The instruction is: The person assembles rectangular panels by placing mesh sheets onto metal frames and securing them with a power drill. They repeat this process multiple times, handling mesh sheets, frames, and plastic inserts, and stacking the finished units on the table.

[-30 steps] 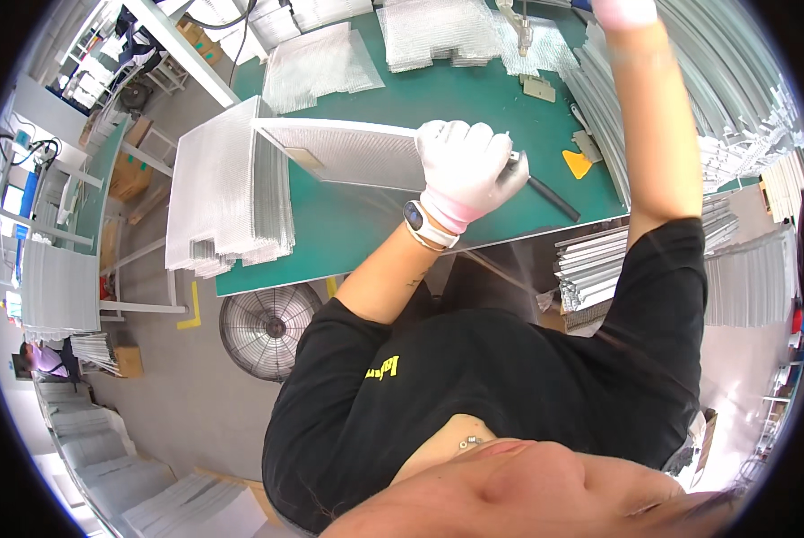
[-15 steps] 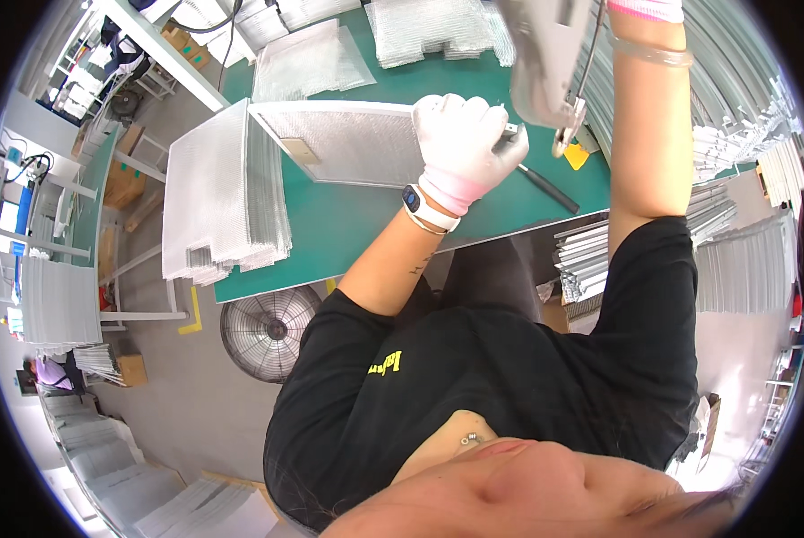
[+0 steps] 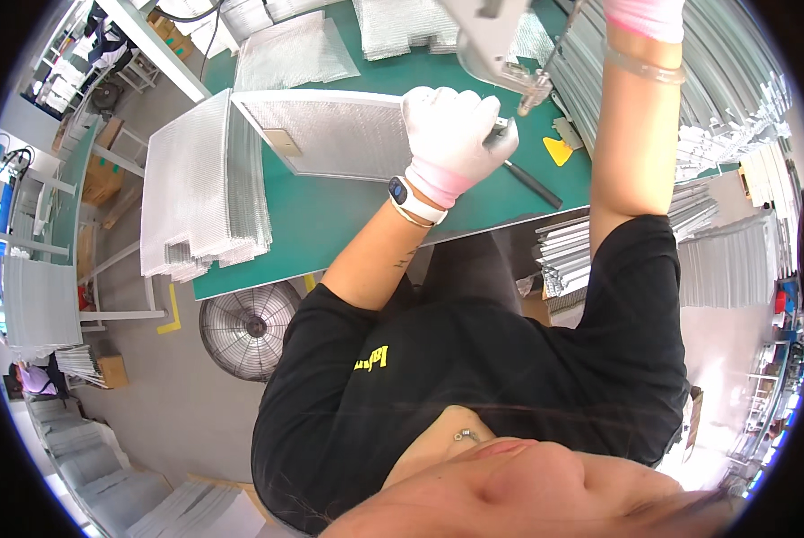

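Observation:
My left hand (image 3: 454, 134), in a white glove with a pink cuff, is closed round the right end of a framed mesh panel (image 3: 344, 134). The panel stands on edge over the green table, with a small tan label (image 3: 282, 143) on its frame. A small metal end shows beside my left thumb. Just right of that hand hangs the metal tip (image 3: 534, 92) of a grey machine arm (image 3: 487, 36). My right arm reaches up to the top edge. Only the pink cuff of my right hand (image 3: 644, 18) shows; its fingers are out of the picture.
A stack of mesh sheets (image 3: 200, 184) stands left of the panel on the green table (image 3: 308, 220). More mesh sheets (image 3: 290, 54) lie at the back. A black-handled tool (image 3: 535, 186) and a yellow scraper (image 3: 559, 151) lie right. Metal strips (image 3: 568, 255) and a floor fan (image 3: 250, 332) are nearby.
The whole view has shifted slightly left. The machine's tip now appears higher and closer to my left hand. My left hand keeps its grip on the framed mesh panel.

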`<action>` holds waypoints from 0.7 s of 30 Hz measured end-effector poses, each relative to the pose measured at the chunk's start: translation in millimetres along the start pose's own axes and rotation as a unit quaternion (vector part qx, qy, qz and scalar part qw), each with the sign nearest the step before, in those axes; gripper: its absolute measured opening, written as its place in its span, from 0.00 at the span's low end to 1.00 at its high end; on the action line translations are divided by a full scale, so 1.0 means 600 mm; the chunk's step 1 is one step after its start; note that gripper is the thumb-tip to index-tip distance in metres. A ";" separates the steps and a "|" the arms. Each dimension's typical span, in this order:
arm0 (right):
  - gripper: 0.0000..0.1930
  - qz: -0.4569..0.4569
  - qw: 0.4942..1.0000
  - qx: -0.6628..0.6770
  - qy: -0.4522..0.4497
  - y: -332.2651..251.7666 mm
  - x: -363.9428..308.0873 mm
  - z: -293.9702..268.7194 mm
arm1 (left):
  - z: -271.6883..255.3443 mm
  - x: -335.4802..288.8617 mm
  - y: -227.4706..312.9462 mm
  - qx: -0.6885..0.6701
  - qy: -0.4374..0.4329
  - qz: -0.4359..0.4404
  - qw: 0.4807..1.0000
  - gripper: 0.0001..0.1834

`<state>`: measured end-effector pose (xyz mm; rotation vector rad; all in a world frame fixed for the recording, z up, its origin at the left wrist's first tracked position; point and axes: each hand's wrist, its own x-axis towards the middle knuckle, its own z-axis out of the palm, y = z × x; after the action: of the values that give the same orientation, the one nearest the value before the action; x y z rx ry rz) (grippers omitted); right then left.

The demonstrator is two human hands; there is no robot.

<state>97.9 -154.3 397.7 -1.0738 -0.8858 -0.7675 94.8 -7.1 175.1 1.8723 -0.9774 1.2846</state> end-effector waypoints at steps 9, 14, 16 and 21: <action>0.09 0.150 0.985 0.050 0.064 0.033 -0.023 0.004 | 0.004 0.005 -0.006 -0.025 0.014 0.004 1.000 0.08; 0.10 0.145 0.989 0.025 0.031 0.042 -0.019 -0.005 | 0.005 0.004 -0.006 -0.035 0.017 0.003 0.999 0.13; 0.12 0.142 0.988 0.031 0.050 0.033 -0.026 0.017 | 0.007 0.004 -0.007 -0.044 0.025 0.003 0.999 0.13; 0.18 0.110 0.992 0.050 0.027 0.027 -0.027 0.030 | 0.005 -0.004 -0.013 -0.064 -0.022 -0.005 0.998 0.12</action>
<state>100.5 -131.0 380.8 -1.0381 -0.7389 -0.5606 102.6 -5.2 170.9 1.8109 -1.0484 1.1514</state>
